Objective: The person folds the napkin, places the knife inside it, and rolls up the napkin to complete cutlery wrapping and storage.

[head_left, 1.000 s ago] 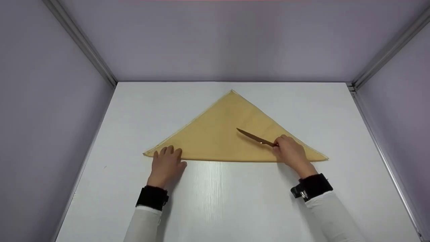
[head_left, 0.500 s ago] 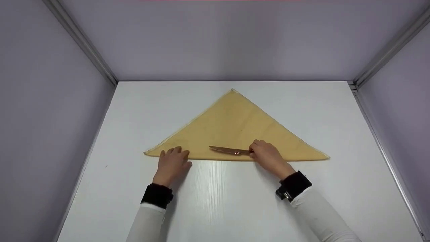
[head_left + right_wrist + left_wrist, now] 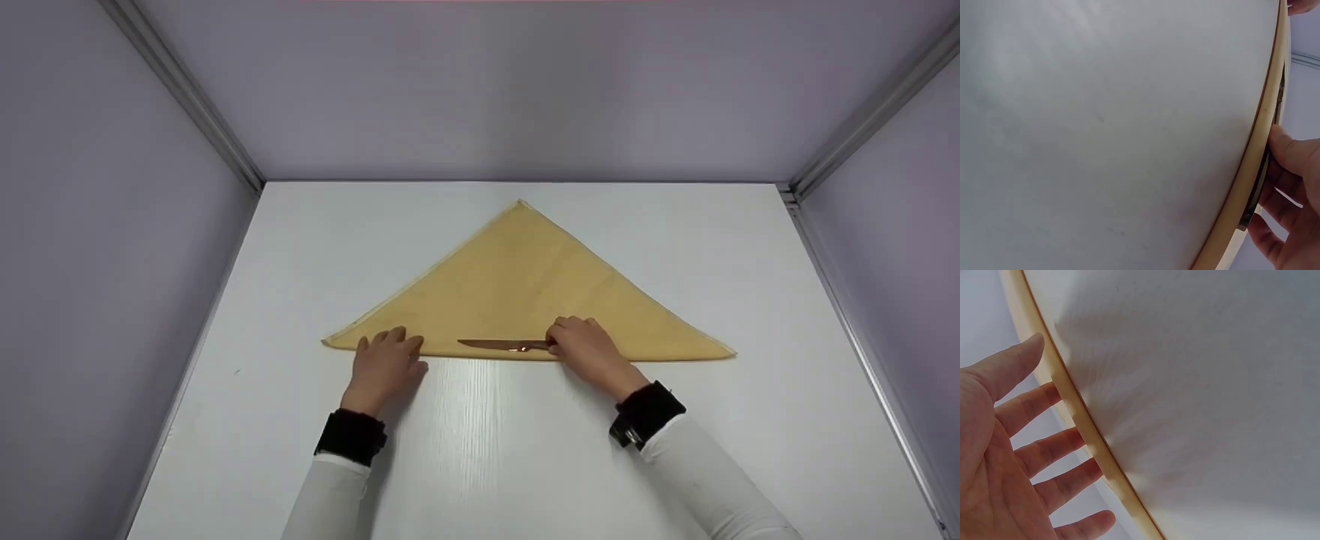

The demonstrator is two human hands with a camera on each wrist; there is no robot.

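- Since the earlier frames, my right hand [image 3: 585,346] has carried the knife [image 3: 501,345] from the right slope of the napkin [image 3: 525,285] down to its near folded edge, and the blade has swung from a slant to nearly level.
- My right hand's fingers are curled round the knife handle; the blade lies flat on the cloth, just inside the fold.
- My left hand [image 3: 384,361] rests flat with spread, straight fingers [image 3: 1044,450] on the napkin's left corner, gripping nothing.
- Long axis of the knife: left to right, parallel to the fold. Its tip points to my left, toward the left hand; the handle lies to the right, under my fingers.
- To do the step well, I judge the knife should sit parallel and close to the fold, near the midpoint of the edge, while the left palm keeps the cloth from creeping on the white table [image 3: 480,450].
- Napkin: a triangle, apex pointing away from me.
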